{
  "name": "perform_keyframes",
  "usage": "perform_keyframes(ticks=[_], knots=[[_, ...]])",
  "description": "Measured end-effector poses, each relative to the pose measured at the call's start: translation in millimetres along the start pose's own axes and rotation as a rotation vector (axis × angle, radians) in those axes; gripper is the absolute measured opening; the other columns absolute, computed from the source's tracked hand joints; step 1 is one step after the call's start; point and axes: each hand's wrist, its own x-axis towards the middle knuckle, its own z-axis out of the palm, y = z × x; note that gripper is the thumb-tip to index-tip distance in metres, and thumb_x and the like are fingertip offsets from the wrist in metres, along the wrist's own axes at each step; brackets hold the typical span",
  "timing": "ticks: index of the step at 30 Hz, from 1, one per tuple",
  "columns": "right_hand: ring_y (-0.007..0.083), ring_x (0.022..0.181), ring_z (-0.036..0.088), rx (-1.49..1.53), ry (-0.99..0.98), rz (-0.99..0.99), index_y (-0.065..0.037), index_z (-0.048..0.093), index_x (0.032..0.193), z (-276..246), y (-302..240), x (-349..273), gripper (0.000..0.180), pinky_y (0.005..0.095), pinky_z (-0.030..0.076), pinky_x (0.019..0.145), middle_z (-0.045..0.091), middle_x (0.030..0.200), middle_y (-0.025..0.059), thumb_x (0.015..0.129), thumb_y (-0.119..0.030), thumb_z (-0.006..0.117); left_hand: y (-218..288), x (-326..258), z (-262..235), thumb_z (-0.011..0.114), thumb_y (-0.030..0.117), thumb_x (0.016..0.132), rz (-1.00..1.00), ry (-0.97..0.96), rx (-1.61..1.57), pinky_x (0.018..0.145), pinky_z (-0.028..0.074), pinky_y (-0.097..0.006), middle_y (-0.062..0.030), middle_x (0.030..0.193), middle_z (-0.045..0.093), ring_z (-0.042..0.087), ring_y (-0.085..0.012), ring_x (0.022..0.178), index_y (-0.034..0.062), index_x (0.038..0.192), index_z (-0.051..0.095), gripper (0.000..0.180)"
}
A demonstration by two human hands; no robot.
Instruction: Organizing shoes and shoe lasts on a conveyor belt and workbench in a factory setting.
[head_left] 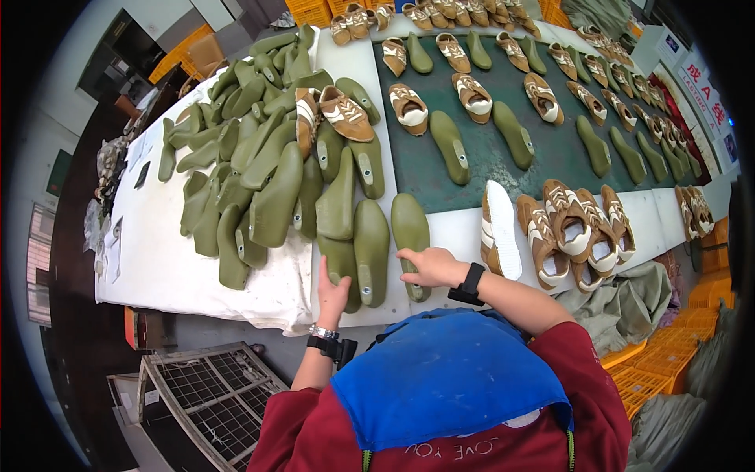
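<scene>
My left hand (333, 297) is at the near end of a green shoe last (338, 256), its thumb and a finger spread apart against it. Another green last (371, 252) lies just right of it. My right hand (432, 268) reaches across a third green last (409, 219), with a finger and thumb apart over its surface; its other fingers are hidden. These lasts lie side by side along the table's near edge. Beyond them is a heap of green lasts (271, 157), and a pair of brown-and-white sneakers (346, 115) rests on its right side.
A dark green mat (543, 167) carries rows of sneakers and lasts. More sneakers (582, 228) cluster on the white tabletop (456, 236) to the right, beside one sneaker on its side (500, 230). A metal grid rack (208, 393) stands lower left; orange crates (653, 366) stand lower right.
</scene>
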Motion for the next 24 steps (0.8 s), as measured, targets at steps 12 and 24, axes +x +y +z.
perform_keyframes(ticks=[12,24], knots=[[0.0356,0.082,0.063,-0.045,-0.098,0.089,-0.01,0.036,0.131,-12,3,-11,0.066,0.0435,0.05,0.071,0.065,0.087,0.0196,0.081,-0.05,0.054,71,38,-11,0.063,0.042,0.078,0.214,-0.412,0.611,0.092,0.041,-0.039,-0.0244,0.115,0.055,0.052,-0.0365,0.109,-0.0017,0.123,0.047,0.065],[0.0392,0.075,0.061,0.105,-0.071,-0.022,-0.014,0.044,0.122,-10,20,-3,0.061,0.045,0.048,0.065,0.063,0.077,0.0203,0.079,-0.056,0.056,219,268,81,0.07,0.026,0.066,0.658,-0.161,0.814,0.09,0.044,-0.043,-0.0184,0.116,0.052,0.05,-0.0341,0.109,0.0085,0.123,0.046,0.064]])
